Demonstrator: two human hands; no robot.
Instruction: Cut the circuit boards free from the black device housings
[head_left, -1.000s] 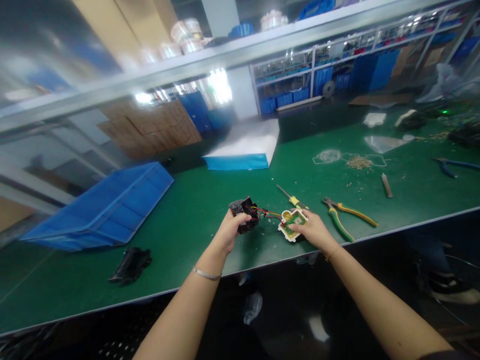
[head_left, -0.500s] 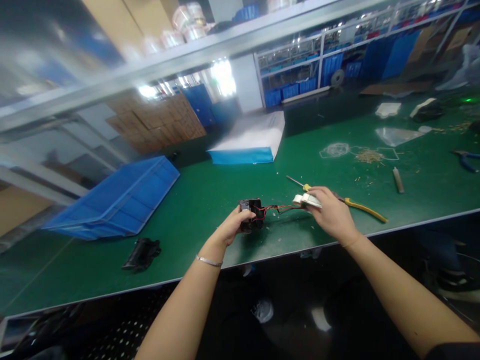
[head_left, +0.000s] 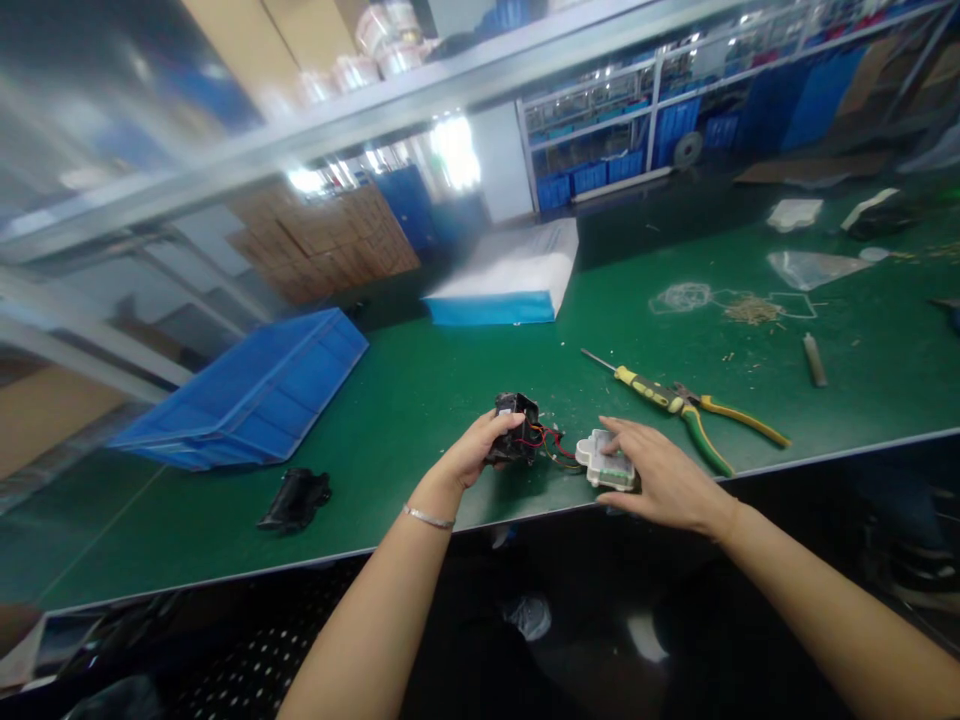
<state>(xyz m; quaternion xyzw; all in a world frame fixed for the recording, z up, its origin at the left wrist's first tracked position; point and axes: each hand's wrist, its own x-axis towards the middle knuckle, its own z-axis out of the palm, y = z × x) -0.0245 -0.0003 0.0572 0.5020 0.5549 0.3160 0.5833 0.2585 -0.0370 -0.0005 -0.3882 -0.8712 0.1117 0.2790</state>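
Note:
My left hand (head_left: pixel 480 448) is closed around a black plastic housing (head_left: pixel 514 425), thumb on its top edge, just above the table. Thin red, black and yellowish wires (head_left: pixel 555 440) run from this housing towards a white plastic casing (head_left: pixel 600 460). That casing lies near the table's front edge with its hollow side up and something greenish along its lower side. Over its right end, my right hand (head_left: pixel 652 475) has thumb and fingers spread apart, fingertips touching it. Behind that hand lie a yellow-handled screwdriver (head_left: pixel 637 385) and pliers (head_left: pixel 701 402) with yellow and green handles.
A second black plastic part (head_left: pixel 295 500) lies at the left, before a blue bin (head_left: pixel 247 395). Farther back is a white and blue package (head_left: pixel 506 275). Small pins (head_left: pixel 752 309), a clear bag (head_left: pixel 814 268) and a small tube (head_left: pixel 814 360) lie at the right of the green table (head_left: pixel 420 400).
My right hand has lowered the white casing from above the table onto it, and its fingers have spread. The screwdriver and pliers are now uncovered. My left hand still holds the black housing, tilted differently.

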